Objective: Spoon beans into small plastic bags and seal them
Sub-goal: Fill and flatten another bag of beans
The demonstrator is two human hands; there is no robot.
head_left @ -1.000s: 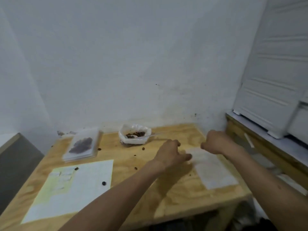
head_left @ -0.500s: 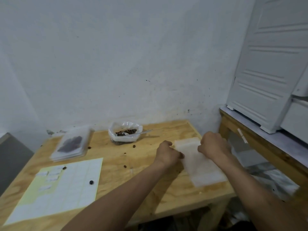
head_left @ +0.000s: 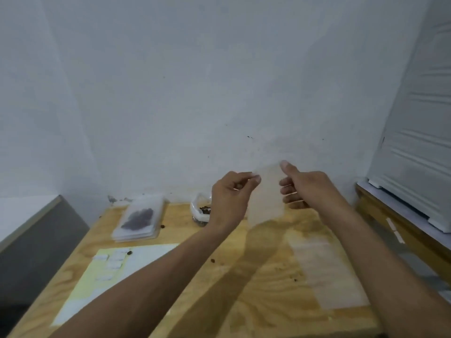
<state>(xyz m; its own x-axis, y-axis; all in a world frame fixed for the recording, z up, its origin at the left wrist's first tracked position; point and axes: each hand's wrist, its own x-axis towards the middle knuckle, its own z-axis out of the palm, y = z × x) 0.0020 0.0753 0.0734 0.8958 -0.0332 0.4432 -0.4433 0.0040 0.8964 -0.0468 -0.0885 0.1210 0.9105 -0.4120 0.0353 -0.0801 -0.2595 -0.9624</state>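
Note:
A small clear plastic bag [head_left: 267,195] hangs upright in the air above the wooden table [head_left: 256,289]. My left hand [head_left: 230,196] pinches its top left corner. My right hand [head_left: 302,189] pinches its top right edge, thumb up. Behind my left hand, a white bag of brown beans [head_left: 201,209] stands on the table, partly hidden. A stack of empty clear bags [head_left: 324,269] lies flat at the right of the table. At the back left lies a pile of filled flat bags [head_left: 139,218] showing dark beans.
A yellow and white sheet of labels [head_left: 114,272] lies at the front left. Stray beans [head_left: 213,260] dot the wood. A white ribbed appliance [head_left: 415,154] stands on a bench to the right. A pale wall rises right behind the table.
Both hands lifted one bag off the stack at the right and raised it in front of the wall. The camera view tilted and shifted.

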